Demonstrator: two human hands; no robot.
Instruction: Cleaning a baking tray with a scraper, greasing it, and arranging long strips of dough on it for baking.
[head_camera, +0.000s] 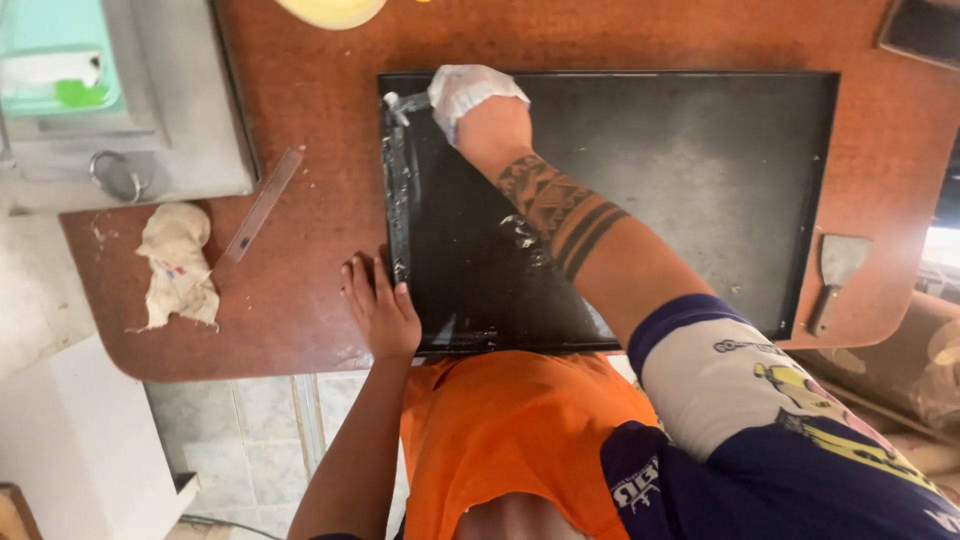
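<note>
Head camera, looking straight down: I see a large flat black rectangular panel (640, 190), a screen-like slab with a thin dark frame, lying face up on a reddish-brown wooden table with rounded corners (300, 300). My right hand (470, 95) is closed around a crumpled white cloth (468, 85), pressed onto the panel's far left corner, the tattooed forearm stretched across the glass. My left hand (380, 305) lies flat and open, holding nothing, its fingers resting on the table and against the panel's near left edge; I judge it is there to keep the slab from sliding under the push of the cloth. The panel's surface looks dull and smudged, with whitish smears and residue running along its left border and wet-looking streaks near the middle and the near edge. A metal putty knife with a dark handle (835, 275) rests on the table just beside the panel's right edge, within easy reach. To the left, well apart from the panel, lie a thin clear plastic strip (262, 205) and a wadded beige rag (178, 265). A grey metal box with a ring on its lid (130, 130) sits at the table's far left corner, and a pale yellow round object (330, 10) shows at the top edge.
</note>
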